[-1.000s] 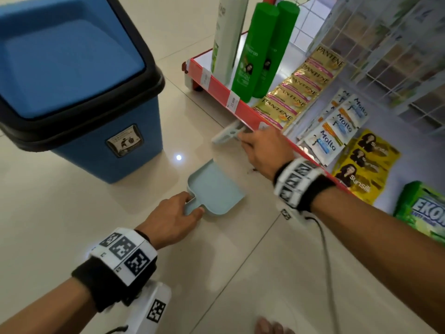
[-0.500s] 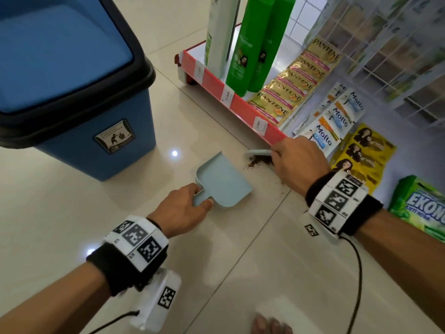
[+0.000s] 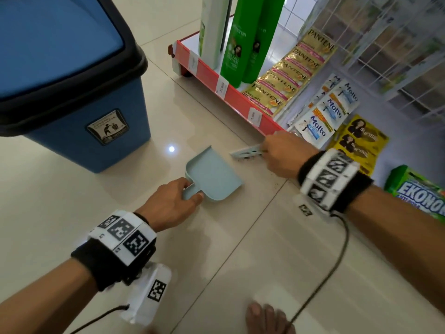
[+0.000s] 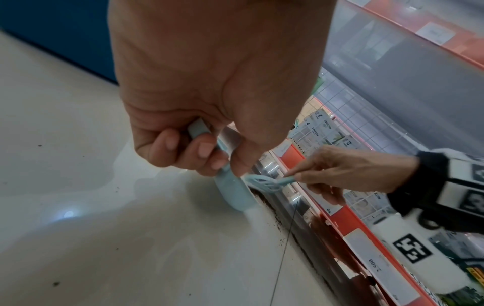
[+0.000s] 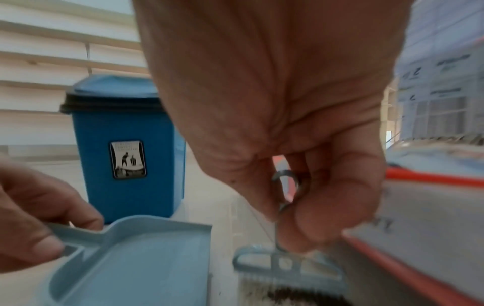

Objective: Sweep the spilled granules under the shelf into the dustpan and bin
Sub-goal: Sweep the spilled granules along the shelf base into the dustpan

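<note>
A pale blue dustpan lies on the floor tiles, its open lip towards the shelf. My left hand grips its short handle. My right hand pinches the handle of a small pale blue brush, held at the foot of the red shelf edge, just right of the pan's lip. Dark brown granules lie along the shelf base under the bristles. The blue bin with a black rim stands to the left.
Green shampoo bottles and sachet strips fill the low shelf. A green pack lies at the right. A wire grid rack hangs behind. A cable trails over the floor, and a bare foot shows at the bottom edge.
The right hand has swung the brush out from the shelf edge and back along it beside the pan's lip. The left hand has kept hold of the dustpan handle, and the pan has hardly shifted.
</note>
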`<action>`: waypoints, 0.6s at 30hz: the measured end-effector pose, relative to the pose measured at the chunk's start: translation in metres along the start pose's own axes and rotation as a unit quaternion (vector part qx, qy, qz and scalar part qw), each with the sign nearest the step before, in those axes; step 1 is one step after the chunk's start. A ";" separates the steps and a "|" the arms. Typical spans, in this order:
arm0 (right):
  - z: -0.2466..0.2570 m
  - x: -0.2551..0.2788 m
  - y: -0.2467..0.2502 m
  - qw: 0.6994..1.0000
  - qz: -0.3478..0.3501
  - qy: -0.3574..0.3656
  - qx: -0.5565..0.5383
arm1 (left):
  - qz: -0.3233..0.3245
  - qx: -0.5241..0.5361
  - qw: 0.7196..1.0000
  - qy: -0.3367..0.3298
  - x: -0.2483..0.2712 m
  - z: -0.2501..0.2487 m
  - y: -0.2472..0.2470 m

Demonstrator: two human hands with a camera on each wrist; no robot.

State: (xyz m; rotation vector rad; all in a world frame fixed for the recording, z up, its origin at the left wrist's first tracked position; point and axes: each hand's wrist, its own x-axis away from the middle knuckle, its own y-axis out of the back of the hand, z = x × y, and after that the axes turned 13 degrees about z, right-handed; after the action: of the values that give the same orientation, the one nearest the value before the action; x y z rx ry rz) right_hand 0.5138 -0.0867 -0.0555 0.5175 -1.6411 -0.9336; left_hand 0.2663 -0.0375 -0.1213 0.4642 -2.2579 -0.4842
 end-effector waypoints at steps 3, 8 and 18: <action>-0.014 0.014 0.010 1.000 -0.019 0.005 -0.006 | -0.002 0.002 1.000 -0.003 0.000 -0.001 0.002; 0.010 0.001 0.010 0.993 -0.099 0.062 -0.005 | 0.001 0.001 1.000 -0.009 0.001 -0.006 -0.003; -0.025 0.004 -0.018 0.996 -0.012 0.080 -0.028 | 0.010 -0.025 0.999 0.027 0.010 0.011 -0.006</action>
State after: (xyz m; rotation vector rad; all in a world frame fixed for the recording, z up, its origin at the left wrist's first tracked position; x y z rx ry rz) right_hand 0.5345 -0.1078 -0.0657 0.5605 -1.4626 -0.9299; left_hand 0.2522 -0.0449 -0.1250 0.4234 -2.1924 -0.5101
